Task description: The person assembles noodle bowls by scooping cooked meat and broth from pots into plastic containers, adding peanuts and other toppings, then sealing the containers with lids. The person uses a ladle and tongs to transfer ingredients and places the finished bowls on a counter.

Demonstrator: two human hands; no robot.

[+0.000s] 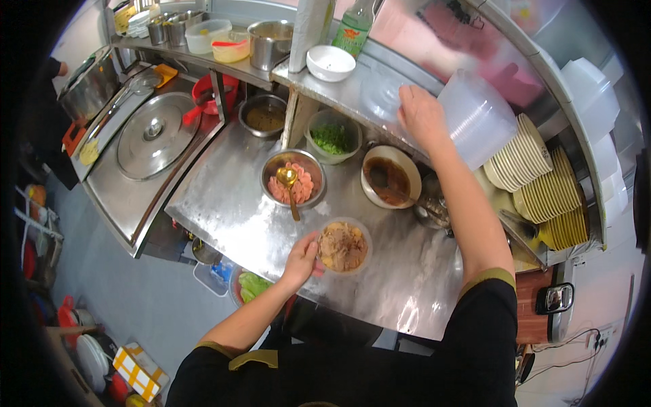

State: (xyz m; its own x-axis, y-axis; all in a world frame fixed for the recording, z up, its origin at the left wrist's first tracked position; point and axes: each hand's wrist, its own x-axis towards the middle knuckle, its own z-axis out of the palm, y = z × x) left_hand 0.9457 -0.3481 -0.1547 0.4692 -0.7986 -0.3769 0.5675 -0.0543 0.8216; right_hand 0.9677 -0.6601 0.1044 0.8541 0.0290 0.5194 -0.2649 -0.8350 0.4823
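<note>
My left hand [303, 262] grips the side of a clear round plastic tub [367, 252], which holds brownish meat slices and yellow pieces at the table's front edge. Up at the shelf, my right hand [422, 117] has its fingers curled together. Beside its fingertips shows a faint, clear round plastic piece [380, 102]; whether they grip it is hidden. Just right of that hand stands a stack of clear plastic containers [478, 115]. Beyond the tub, a steel bowl [266, 161] of pink minced meat has a gold spoon [287, 178] in it.
Chopped greens fill a clear tub [332, 138]; right of it stands a white bowl [413, 169] of brown sauce with a ladle. A white bowl [330, 64] and a green bottle [356, 28] occupy the shelf. Stacked plates [549, 186] are far right, a lidded pot [156, 136] left.
</note>
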